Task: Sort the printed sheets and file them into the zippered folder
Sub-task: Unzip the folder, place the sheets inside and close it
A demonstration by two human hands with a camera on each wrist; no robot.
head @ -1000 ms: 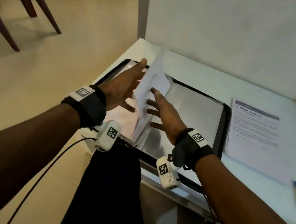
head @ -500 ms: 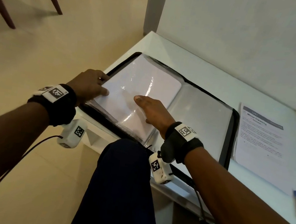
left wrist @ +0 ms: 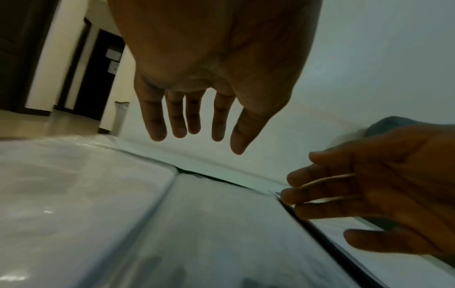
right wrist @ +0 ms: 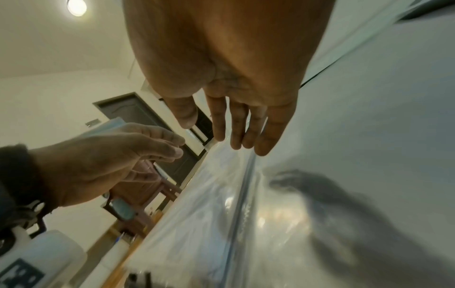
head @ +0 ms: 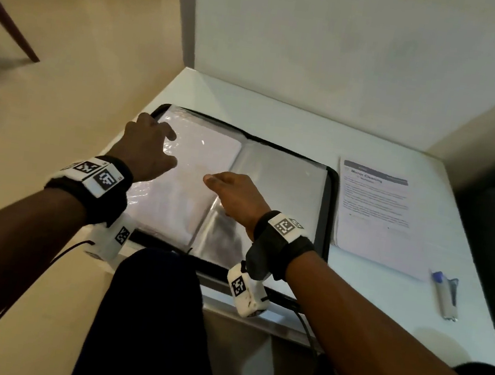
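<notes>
The black zippered folder lies open on the white table. A thick stack of clear sleeves lies flat on its left side and an empty-looking sleeve on its right. My left hand hovers over the far left of the stack with fingers straight and holding nothing. My right hand is above the spine, its fingers straight and just off the plastic. A stack of printed sheets, headed "Mirror Cleaning", lies right of the folder.
A pen lies on the table near its right front corner. A white wall stands behind the table. My knee is under the front edge. A chair leg stands on the floor at far left.
The sleeve that stood upright between my hands has been turned over to the left and lies flat. My left hand moved from the folder's left edge to the stack's far corner.
</notes>
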